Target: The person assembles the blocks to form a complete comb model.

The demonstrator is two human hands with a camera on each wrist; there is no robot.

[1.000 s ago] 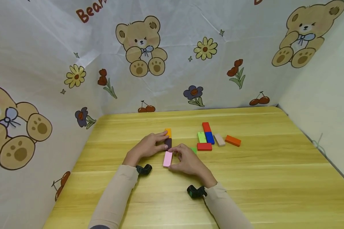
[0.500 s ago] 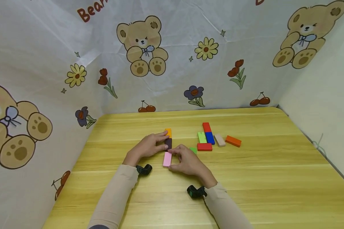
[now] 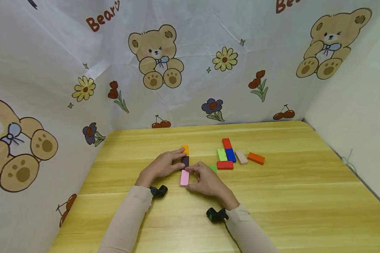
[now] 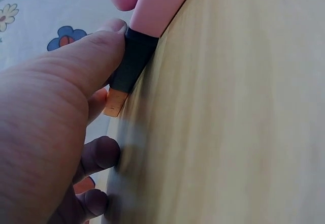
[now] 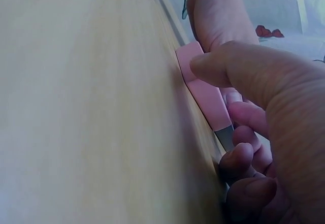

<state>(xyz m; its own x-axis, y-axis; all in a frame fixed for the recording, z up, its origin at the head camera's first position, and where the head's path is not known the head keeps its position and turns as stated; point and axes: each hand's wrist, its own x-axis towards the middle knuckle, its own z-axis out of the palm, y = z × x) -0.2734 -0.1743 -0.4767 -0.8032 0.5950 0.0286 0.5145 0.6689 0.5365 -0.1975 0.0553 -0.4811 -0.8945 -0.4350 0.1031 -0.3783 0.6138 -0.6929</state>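
An orange block (image 3: 185,148), a dark block (image 3: 185,161) and a pink block (image 3: 184,178) lie end to end in a row on the table. My left hand (image 3: 163,164) reaches in from the left, its index finger resting on the orange block and its thumb against the dark one. In the left wrist view that thumb lies along the dark block (image 4: 134,59). From the right, my right hand (image 3: 206,180) pinches the pink block, thumb at its near end and fingertips at its far end. The right wrist view shows this thumb on the pink block (image 5: 208,99).
Right of the row lie a green block (image 3: 213,168), partly hidden by my right hand, a red block (image 3: 225,165), a light green block (image 3: 222,154), a blue block (image 3: 230,155) against another red block (image 3: 226,143), a beige block (image 3: 241,157) and an orange-red block (image 3: 255,158).
The head view has tilted slightly, so everything sits a little lower in it. Both hands and the blocks keep their places on the table.
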